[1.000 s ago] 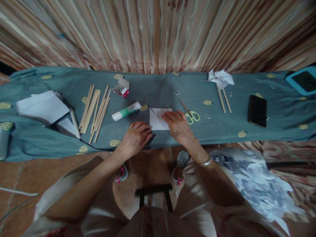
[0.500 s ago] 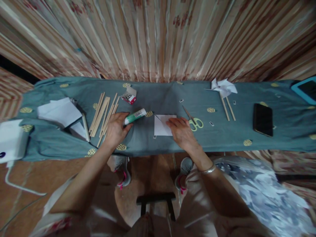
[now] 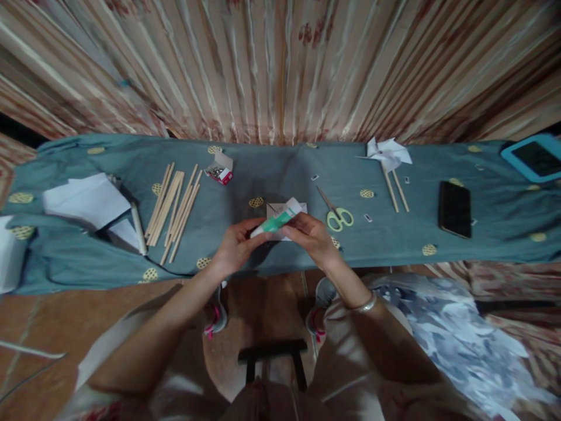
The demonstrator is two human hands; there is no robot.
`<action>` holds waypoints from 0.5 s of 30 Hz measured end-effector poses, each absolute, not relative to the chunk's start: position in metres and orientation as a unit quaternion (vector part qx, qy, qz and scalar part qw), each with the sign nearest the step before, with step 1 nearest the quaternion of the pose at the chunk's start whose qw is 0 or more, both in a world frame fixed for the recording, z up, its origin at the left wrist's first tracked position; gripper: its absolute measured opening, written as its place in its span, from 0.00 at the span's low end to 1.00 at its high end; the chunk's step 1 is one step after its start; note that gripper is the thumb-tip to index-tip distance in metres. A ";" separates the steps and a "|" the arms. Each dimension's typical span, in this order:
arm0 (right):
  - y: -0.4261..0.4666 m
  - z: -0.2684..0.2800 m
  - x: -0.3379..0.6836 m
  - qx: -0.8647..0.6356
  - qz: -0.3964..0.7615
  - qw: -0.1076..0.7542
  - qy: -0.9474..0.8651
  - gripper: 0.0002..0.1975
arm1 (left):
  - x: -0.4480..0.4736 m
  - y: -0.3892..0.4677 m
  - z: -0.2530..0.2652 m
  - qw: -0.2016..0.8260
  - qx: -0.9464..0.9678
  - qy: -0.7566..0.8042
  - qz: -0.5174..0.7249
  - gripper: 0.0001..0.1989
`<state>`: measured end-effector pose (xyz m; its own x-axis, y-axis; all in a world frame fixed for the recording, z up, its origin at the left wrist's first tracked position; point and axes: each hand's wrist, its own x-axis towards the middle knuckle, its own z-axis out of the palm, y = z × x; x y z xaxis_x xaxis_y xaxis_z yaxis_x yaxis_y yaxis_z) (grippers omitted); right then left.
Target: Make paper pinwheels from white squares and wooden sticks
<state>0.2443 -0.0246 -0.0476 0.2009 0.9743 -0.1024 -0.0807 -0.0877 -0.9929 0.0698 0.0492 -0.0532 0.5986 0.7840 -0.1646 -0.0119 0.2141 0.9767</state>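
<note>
A green and white glue stick is held slantwise between both hands, above a white paper square on the cloth. My left hand grips its lower left end, thumb along the near side. At the upper right end, the fingers of my right hand are closed on it. The tube and the fingers cover much of the paper. Just right of my right hand lie scissors with pale green handles, blades pointing away.
Wooden sticks lie at left, beside a small box of pins and white paper sheets. Paper pinwheels on sticks, a black phone and a blue-framed tablet are at right. A curtain hangs behind the table.
My left hand has brought the glue stick rightward over the paper. My right hand has let go of the paper and taken hold of the tube's other end. The view has shifted slightly.
</note>
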 end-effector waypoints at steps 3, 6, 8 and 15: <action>-0.023 -0.048 0.240 -0.520 0.554 0.568 -0.316 0.19 | 0.079 0.041 -0.049 0.736 0.540 0.306 0.271 0.23; -0.023 -0.047 0.239 -0.515 0.555 0.594 -0.272 0.16 | 0.083 0.040 -0.046 0.729 0.556 0.309 0.253 0.22; -0.023 -0.046 0.241 -0.515 0.545 0.610 -0.256 0.15 | 0.083 0.041 -0.045 0.720 0.571 0.317 0.234 0.22; -0.022 -0.041 0.260 -0.478 0.543 0.679 -0.125 0.17 | 0.070 0.055 -0.050 0.598 0.674 0.376 0.215 0.26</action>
<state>0.2604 -0.0224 -0.0408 0.3782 0.8570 -0.3499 -0.6182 -0.0475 -0.7846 0.0700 0.0548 -0.0501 0.6240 0.7650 -0.1594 0.2504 -0.0026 0.9681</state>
